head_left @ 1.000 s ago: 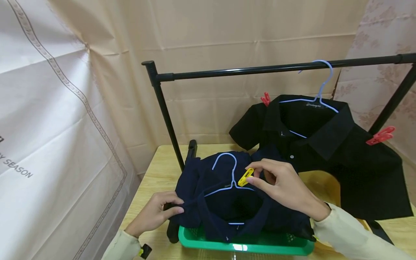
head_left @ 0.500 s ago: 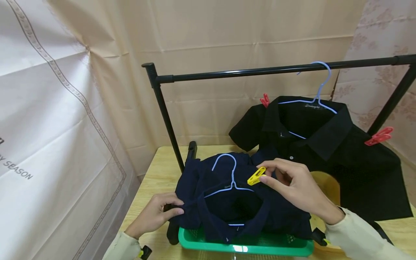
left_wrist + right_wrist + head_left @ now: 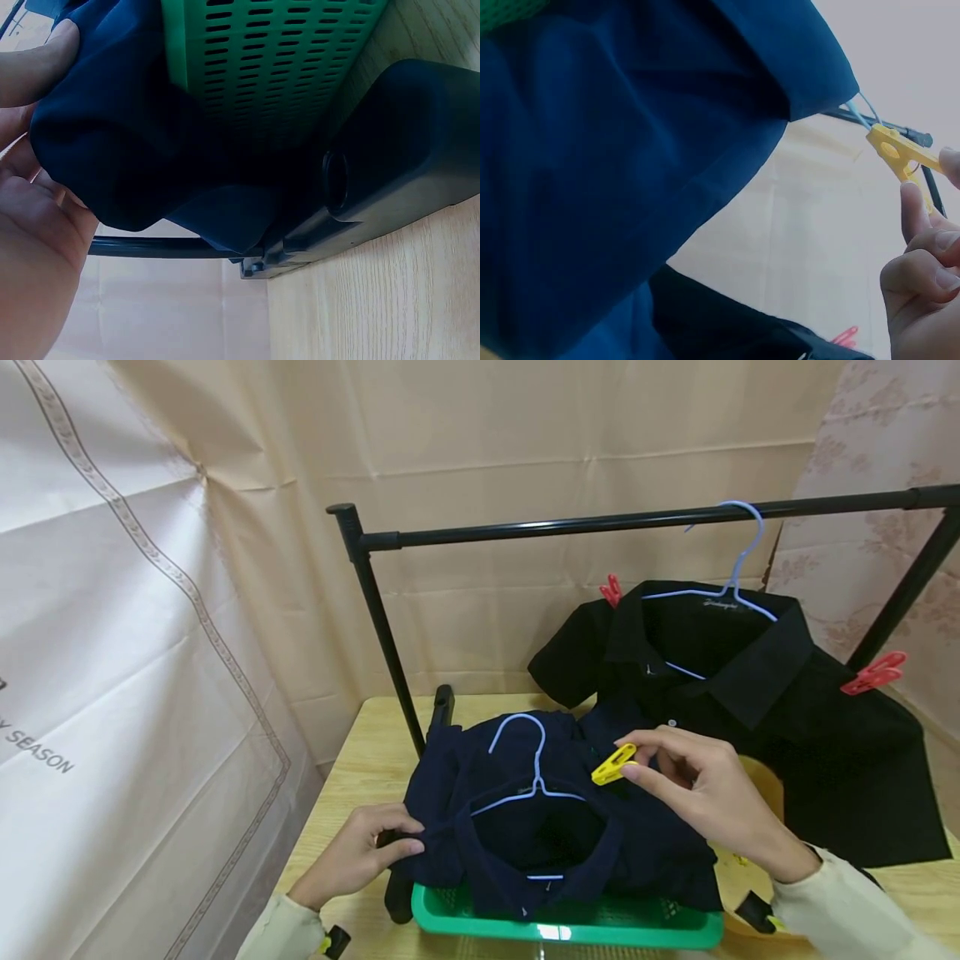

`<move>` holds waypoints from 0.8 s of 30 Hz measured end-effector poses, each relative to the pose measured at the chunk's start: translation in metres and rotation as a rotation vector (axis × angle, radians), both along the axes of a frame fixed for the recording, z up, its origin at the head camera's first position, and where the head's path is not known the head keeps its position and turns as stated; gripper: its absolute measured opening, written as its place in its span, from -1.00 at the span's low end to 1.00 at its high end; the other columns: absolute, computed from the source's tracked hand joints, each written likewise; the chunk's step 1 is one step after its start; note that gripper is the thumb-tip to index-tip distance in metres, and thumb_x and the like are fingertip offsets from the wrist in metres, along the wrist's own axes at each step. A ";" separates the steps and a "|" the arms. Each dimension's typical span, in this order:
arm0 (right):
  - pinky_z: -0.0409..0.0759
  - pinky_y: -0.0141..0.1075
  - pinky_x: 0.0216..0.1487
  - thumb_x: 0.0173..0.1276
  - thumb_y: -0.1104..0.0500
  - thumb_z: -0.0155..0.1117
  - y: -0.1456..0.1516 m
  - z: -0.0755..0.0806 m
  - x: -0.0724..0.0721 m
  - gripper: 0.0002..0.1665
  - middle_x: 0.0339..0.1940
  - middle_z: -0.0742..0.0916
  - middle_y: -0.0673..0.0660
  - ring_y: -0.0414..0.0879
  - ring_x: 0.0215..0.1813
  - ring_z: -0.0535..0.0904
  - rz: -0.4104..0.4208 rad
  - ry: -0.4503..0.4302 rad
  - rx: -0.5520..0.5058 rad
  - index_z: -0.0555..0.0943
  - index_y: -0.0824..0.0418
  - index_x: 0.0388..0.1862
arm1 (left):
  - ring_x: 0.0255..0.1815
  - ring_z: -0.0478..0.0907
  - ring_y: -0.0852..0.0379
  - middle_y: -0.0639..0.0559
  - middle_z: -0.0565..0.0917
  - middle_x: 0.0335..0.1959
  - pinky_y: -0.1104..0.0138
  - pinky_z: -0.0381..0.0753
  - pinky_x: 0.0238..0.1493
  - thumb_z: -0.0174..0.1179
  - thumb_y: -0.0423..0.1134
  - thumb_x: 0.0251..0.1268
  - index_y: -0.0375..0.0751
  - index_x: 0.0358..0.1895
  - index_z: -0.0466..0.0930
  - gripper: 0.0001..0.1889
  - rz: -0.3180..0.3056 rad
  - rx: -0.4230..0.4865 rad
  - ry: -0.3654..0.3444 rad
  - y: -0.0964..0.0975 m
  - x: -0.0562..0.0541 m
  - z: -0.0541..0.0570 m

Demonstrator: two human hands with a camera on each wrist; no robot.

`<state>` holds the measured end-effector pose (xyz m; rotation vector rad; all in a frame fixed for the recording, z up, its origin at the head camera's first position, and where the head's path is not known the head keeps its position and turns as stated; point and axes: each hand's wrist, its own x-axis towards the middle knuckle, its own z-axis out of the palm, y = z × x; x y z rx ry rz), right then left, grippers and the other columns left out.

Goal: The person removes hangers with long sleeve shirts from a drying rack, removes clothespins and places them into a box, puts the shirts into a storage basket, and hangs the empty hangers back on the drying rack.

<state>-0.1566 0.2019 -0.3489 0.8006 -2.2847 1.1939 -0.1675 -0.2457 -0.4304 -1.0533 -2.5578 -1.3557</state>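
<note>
My right hand point(image 3: 697, 789) pinches a yellow clothespin point(image 3: 613, 765) between thumb and fingers, above the right side of a navy collared shirt point(image 3: 660, 852). The clothespin point(image 3: 892, 150) stands apart from the cloth in the right wrist view. At the shirt's left shoulder, my left hand point(image 3: 360, 853) grips the fabric, thumb on top; the bunched navy cloth point(image 3: 127, 135) hangs from it in the left wrist view. A light blue wire hanger point(image 3: 538, 760) lies inside the collar, hook pointing away from me. Under the shirt is a green perforated basket point(image 3: 555, 933).
Behind the basket runs the bar point(image 3: 562, 529) of a black rack. A black shirt point(image 3: 870, 777) hangs there at right, with red clothespins point(image 3: 875, 673) at both shoulders. A yellow container point(image 3: 738, 889) sits beneath my right forearm. One black rack foot point(image 3: 405, 150) borders the basket's left side.
My right hand has moved to the right with the yellow clothespin, away from the hanger. The left hand keeps its hold on the shirt and has not moved.
</note>
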 end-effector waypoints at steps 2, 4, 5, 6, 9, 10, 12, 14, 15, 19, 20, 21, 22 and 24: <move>0.30 -0.34 -0.57 0.23 0.46 0.49 0.004 -0.001 0.001 -0.53 -0.38 0.60 -0.11 -0.24 -0.53 0.36 -0.013 0.003 -0.004 0.72 0.08 0.07 | -0.41 0.51 0.28 0.23 0.71 -0.26 0.38 0.51 -0.44 0.38 -0.32 0.34 0.01 -0.10 0.79 -0.84 0.001 -0.001 -0.002 0.000 0.000 0.000; 0.28 -0.35 -0.59 0.23 0.47 0.49 0.009 -0.003 0.001 -0.52 -0.38 0.60 -0.11 -0.24 -0.54 0.35 -0.026 0.004 -0.003 0.72 0.08 0.07 | -0.41 0.51 0.28 0.24 0.71 -0.26 0.38 0.51 -0.44 0.39 -0.34 0.34 0.01 -0.09 0.79 -0.83 0.001 0.000 -0.003 0.000 0.000 -0.001; 0.28 -0.35 -0.60 0.23 0.46 0.49 0.011 -0.003 0.001 -0.52 -0.39 0.59 -0.11 -0.24 -0.55 0.35 -0.034 0.006 0.000 0.71 0.07 0.07 | -0.41 0.51 0.28 0.24 0.71 -0.26 0.37 0.51 -0.44 0.38 -0.35 0.33 0.00 -0.09 0.79 -0.82 -0.001 0.002 -0.004 0.000 0.000 -0.001; 0.27 -0.36 -0.61 0.24 0.46 0.49 0.013 -0.004 0.001 -0.52 -0.38 0.59 -0.12 -0.24 -0.55 0.35 -0.044 0.007 0.005 0.71 0.06 0.07 | -0.41 0.51 0.28 0.24 0.71 -0.25 0.37 0.52 -0.44 0.39 -0.36 0.33 0.00 -0.09 0.79 -0.82 -0.003 0.004 -0.003 0.000 0.000 -0.001; 0.27 -0.37 -0.63 0.26 0.44 0.48 0.018 -0.005 0.002 -0.52 -0.40 0.59 -0.14 -0.25 -0.57 0.34 -0.070 0.003 0.018 0.70 0.02 0.07 | -0.40 0.51 0.28 0.24 0.70 -0.25 0.36 0.53 -0.43 0.39 -0.38 0.31 -0.02 -0.09 0.79 -0.81 -0.011 0.011 0.003 0.000 -0.001 -0.001; 0.27 -0.37 -0.64 0.26 0.44 0.48 0.020 -0.005 0.003 -0.52 -0.41 0.58 -0.14 -0.25 -0.57 0.34 -0.078 0.001 0.021 0.70 0.01 0.07 | -0.40 0.51 0.28 0.24 0.70 -0.25 0.36 0.53 -0.42 0.39 -0.38 0.31 -0.02 -0.09 0.79 -0.80 -0.013 0.012 0.007 0.000 -0.001 -0.001; 0.28 -0.36 -0.64 0.28 0.43 0.47 0.022 -0.006 0.003 -0.53 -0.42 0.57 -0.15 -0.25 -0.57 0.35 -0.091 -0.005 0.023 0.70 -0.01 0.08 | -0.41 0.50 0.28 0.24 0.70 -0.26 0.37 0.52 -0.43 0.40 -0.39 0.30 -0.02 -0.09 0.79 -0.80 -0.015 0.014 0.015 0.000 -0.001 -0.001; 0.28 -0.36 -0.64 0.30 0.43 0.46 0.024 -0.007 0.004 -0.53 -0.42 0.58 -0.13 -0.24 -0.57 0.36 -0.099 -0.013 0.016 0.70 0.00 0.09 | -0.42 0.49 0.29 0.25 0.70 -0.27 0.37 0.51 -0.45 0.40 -0.40 0.30 -0.02 -0.09 0.79 -0.79 -0.016 0.015 0.019 0.000 -0.001 -0.001; 0.28 -0.35 -0.64 0.30 0.43 0.45 0.025 -0.007 0.004 -0.54 -0.42 0.59 -0.12 -0.23 -0.57 0.36 -0.100 -0.020 0.011 0.70 0.01 0.09 | -0.42 0.49 0.29 0.25 0.70 -0.27 0.37 0.51 -0.45 0.40 -0.41 0.29 -0.02 -0.09 0.79 -0.79 -0.016 0.016 0.019 0.000 0.000 -0.001; 0.28 -0.34 -0.65 0.32 0.42 0.44 0.031 -0.011 0.004 -0.57 -0.41 0.61 -0.08 -0.21 -0.58 0.37 -0.116 -0.054 -0.019 0.71 0.06 0.09 | -0.44 0.48 0.29 0.24 0.70 -0.29 0.38 0.49 -0.46 0.39 -0.39 0.31 -0.02 -0.10 0.79 -0.81 -0.014 0.017 0.011 0.000 0.000 0.000; 0.28 -0.34 -0.65 0.33 0.42 0.43 0.033 -0.013 0.005 -0.58 -0.40 0.61 -0.07 -0.20 -0.58 0.37 -0.122 -0.065 -0.024 0.71 0.07 0.10 | -0.44 0.48 0.29 0.24 0.70 -0.29 0.38 0.49 -0.46 0.39 -0.37 0.32 -0.01 -0.10 0.79 -0.82 -0.013 0.016 0.007 0.000 0.001 0.001; 0.28 -0.33 -0.65 0.33 0.42 0.43 0.034 -0.014 0.005 -0.59 -0.41 0.61 -0.06 -0.20 -0.58 0.38 -0.129 -0.073 -0.027 0.71 0.08 0.09 | -0.44 0.48 0.29 0.22 0.70 -0.29 0.38 0.49 -0.46 0.38 -0.35 0.34 -0.01 -0.10 0.79 -0.83 -0.014 0.016 0.004 0.000 0.001 0.001; 0.27 -0.33 -0.65 0.34 0.41 0.43 0.036 -0.016 0.005 -0.60 -0.41 0.61 -0.06 -0.20 -0.58 0.38 -0.138 -0.081 -0.026 0.71 0.08 0.10 | -0.44 0.47 0.29 0.21 0.70 -0.30 0.39 0.49 -0.46 0.38 -0.34 0.35 0.00 -0.10 0.79 -0.84 -0.014 0.015 0.003 0.000 0.001 0.001; 0.28 -0.33 -0.63 0.34 0.39 0.44 0.039 -0.018 0.006 -0.61 -0.41 0.61 -0.05 -0.19 -0.58 0.38 -0.159 -0.092 -0.018 0.71 0.08 0.10 | -0.43 0.47 0.29 0.20 0.70 -0.30 0.38 0.49 -0.46 0.37 -0.32 0.36 0.00 -0.10 0.79 -0.85 -0.015 0.014 0.002 0.000 0.001 0.001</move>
